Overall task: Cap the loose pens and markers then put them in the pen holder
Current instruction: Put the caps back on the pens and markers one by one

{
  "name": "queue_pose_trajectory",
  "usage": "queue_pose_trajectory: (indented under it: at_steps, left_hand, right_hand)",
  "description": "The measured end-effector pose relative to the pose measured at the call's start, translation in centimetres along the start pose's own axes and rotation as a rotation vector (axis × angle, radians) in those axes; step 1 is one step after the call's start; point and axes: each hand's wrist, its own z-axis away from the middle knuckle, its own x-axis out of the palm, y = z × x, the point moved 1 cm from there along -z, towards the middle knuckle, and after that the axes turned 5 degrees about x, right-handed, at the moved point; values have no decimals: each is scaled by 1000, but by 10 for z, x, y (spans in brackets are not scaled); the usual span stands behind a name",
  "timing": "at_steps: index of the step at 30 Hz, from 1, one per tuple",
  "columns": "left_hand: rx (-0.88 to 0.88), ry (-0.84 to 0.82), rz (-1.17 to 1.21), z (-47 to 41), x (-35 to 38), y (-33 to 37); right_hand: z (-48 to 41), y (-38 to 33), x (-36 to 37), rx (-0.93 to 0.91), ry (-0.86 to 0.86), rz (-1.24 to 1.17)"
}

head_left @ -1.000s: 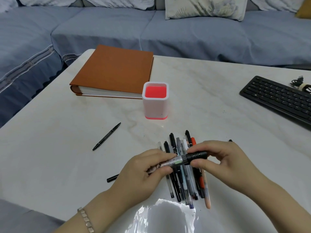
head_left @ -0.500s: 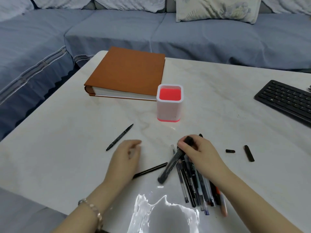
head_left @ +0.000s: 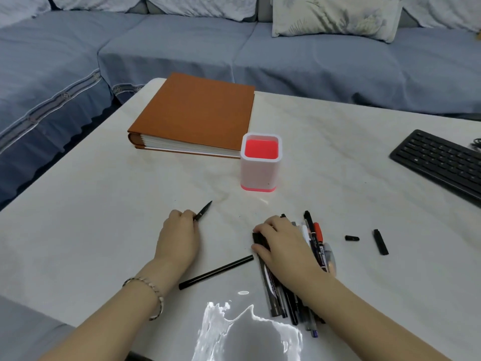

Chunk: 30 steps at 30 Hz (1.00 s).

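Observation:
The white pen holder (head_left: pixel 260 170) with a red inside stands upright mid-table and looks empty. My left hand (head_left: pixel 179 237) is closed around a thin black pen (head_left: pixel 203 213) lying on the table; only its pointed end sticks out past my fingers. My right hand (head_left: pixel 285 247) rests on a pile of pens and markers (head_left: pixel 316 243), with thumb and fingers around the end of a thick black marker (head_left: pixel 259 238) lying on the pile's left side. A long black pen (head_left: pixel 216 272) lies between my forearms. Two black caps, one short (head_left: pixel 352 238) and one longer (head_left: pixel 380 242), lie to the right.
A thick brown album (head_left: pixel 197 113) lies behind the holder, nearly touching it. A black keyboard (head_left: pixel 440 162) sits at the right edge of the white marble table (head_left: pixel 104 204). A blue sofa (head_left: pixel 312 61) runs behind and to the left. A bright glare patch covers the near edge.
My left hand let go of the thick marker and moved left onto the thin black pen. My right hand lowered the marker onto the pile.

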Motion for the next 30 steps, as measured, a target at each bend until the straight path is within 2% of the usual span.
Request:
queue_pose_trajectory:
  at_steps: [3, 6, 11, 14, 17, 20, 23, 26, 30]
  left_hand:
    - [28, 8, 178, 15, -7, 27]
    - [132, -17, 290, 31, -11, 53]
    - [142, -138, 488, 50, -12, 90]
    - [145, -170, 591, 56, -13, 107]
    - [152, -189, 632, 58, -11, 117]
    - [77, -194, 779, 59, -8, 123]
    - [-191, -203, 1211, 55, -9, 130]
    - [-376, -216, 1652, 53, -14, 137]
    - [-384, -166, 1781, 61, -18, 143]
  right_hand:
    - [16, 24, -17, 80, 169, -138]
    - [31, 63, -38, 198, 215, -104]
    - [40, 121, -54, 358, 127, 94]
    - [40, 130, -51, 387, 62, 132]
    - [43, 130, -47, 376, 77, 127]
    - [51, 118, -50, 398, 114, -141]
    - [60, 94, -61, 397, 165, -493]
    - [71, 73, -71, 355, 216, -687]
    - [82, 53, -85, 320, 264, -833]
